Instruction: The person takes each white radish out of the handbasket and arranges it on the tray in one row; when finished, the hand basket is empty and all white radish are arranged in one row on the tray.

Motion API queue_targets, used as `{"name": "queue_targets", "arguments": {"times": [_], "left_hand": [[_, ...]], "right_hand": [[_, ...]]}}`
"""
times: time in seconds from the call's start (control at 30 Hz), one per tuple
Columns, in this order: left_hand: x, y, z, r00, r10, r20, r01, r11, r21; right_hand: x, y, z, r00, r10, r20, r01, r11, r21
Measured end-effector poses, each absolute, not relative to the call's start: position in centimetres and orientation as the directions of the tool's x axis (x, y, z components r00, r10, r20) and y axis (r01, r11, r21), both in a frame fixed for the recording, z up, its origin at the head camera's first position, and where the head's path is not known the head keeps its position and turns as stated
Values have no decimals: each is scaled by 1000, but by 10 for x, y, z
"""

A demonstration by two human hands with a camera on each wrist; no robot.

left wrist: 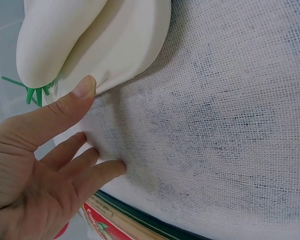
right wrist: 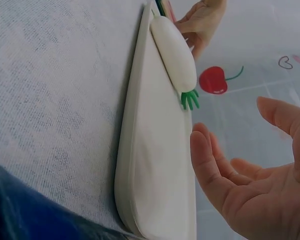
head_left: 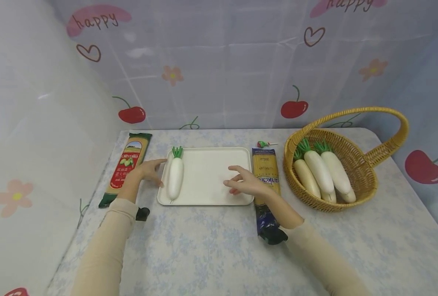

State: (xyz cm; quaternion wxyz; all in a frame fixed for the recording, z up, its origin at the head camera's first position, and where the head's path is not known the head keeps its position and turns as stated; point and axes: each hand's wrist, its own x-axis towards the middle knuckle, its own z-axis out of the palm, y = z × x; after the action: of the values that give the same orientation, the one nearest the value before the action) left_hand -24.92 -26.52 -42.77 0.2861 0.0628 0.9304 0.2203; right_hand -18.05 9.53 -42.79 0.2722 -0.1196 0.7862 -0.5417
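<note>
A white radish [head_left: 175, 176] with a short green top lies at the left end of a white tray [head_left: 207, 181]. Beside the tray's left rim is my left hand [head_left: 150, 170], fingers spread and holding nothing. In the left wrist view its thumb [left wrist: 84, 90] is at the rim; whether it touches, I cannot tell. Over the tray's right part hovers my right hand [head_left: 246, 183], empty, with fingers loosely bent. The right wrist view shows a gap between that hand [right wrist: 260, 190] and the radish [right wrist: 176, 55].
A wicker basket [head_left: 370, 181] with several white radishes stands at the right. A yellow and blue pasta pack [head_left: 265, 164] lies right of the tray, partly under my right forearm. A lollipop [head_left: 263, 144] is behind it. At the left lies a red and green pack [head_left: 130, 158].
</note>
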Motion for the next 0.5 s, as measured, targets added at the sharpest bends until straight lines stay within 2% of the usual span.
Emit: {"name": "queue_targets", "arguments": {"times": [0.5], "left_hand": [[-248, -263, -427, -830, 227, -509, -22, 899, 437]], "right_hand": [[-153, 141, -433, -836, -490, -247, 70, 352, -933]]}}
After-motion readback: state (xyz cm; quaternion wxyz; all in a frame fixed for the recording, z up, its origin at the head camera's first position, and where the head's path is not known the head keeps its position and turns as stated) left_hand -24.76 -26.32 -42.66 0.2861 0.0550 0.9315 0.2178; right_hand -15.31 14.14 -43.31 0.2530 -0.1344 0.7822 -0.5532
